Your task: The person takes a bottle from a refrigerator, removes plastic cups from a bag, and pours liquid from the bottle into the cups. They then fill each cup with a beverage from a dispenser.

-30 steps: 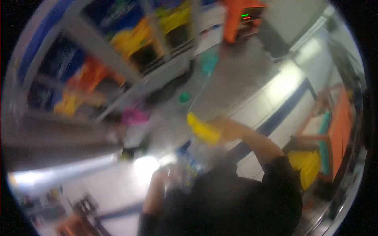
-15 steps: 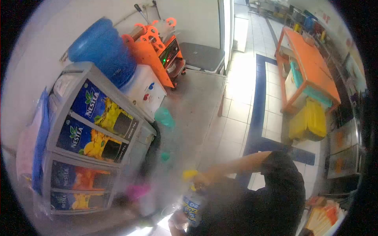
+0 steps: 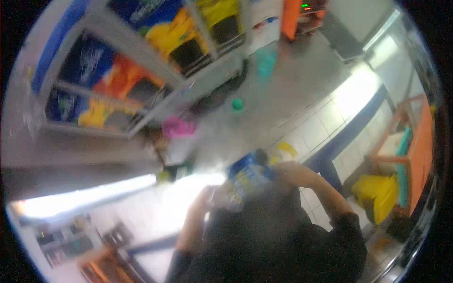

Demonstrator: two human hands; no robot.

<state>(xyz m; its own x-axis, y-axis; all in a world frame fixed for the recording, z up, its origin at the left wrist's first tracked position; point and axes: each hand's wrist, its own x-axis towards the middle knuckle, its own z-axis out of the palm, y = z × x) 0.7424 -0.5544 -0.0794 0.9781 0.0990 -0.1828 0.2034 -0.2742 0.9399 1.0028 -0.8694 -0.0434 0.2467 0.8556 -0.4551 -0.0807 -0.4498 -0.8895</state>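
A blue, yellow and white printed container is in front of my dark-clothed torso, tilted and blurred, its lettering unreadable. My left hand is closed around its lower left end. At its upper right is my right hand, fingers curled but smeared by motion. A yellow object, too blurred to name, sticks out from the right fingers. Beyond the hands, a pink item and a small teal round thing sit on the grey counter.
A drink dispenser with Nestea panels stands at upper left, a teal cup right of it. At right are an orange table and a yellow bin-like container. Bright tiled floor lies beyond the counter.
The view has tilted and swung left, so the dispenser and counter appear higher up. Both hands and the printed container now show higher in the picture, and my left forearm has come into view.
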